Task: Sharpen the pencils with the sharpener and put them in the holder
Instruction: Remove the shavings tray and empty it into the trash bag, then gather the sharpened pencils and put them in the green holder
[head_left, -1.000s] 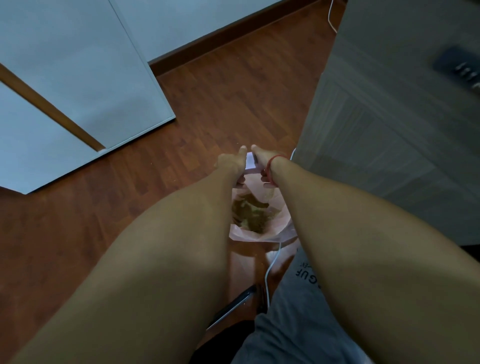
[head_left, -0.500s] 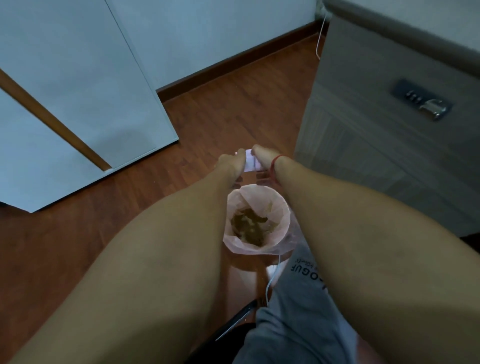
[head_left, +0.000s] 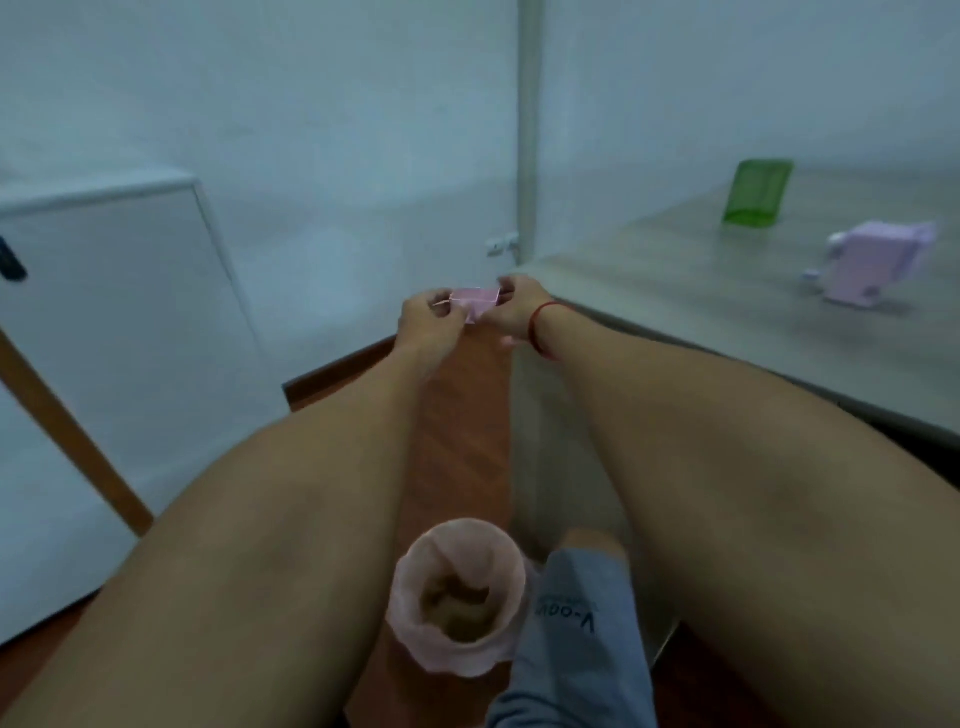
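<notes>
My left hand (head_left: 430, 322): pinching the pink tray (head_left: 475, 299).
My right hand (head_left: 517, 306): gripping its other end.
Bin (head_left: 457, 592): below my hands.

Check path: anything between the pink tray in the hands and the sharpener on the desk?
Nothing visible. Both hands hold the pink tray by the desk's near corner; bare desk surface runs from there to the sharpener. The green holder sits farther back.
</notes>
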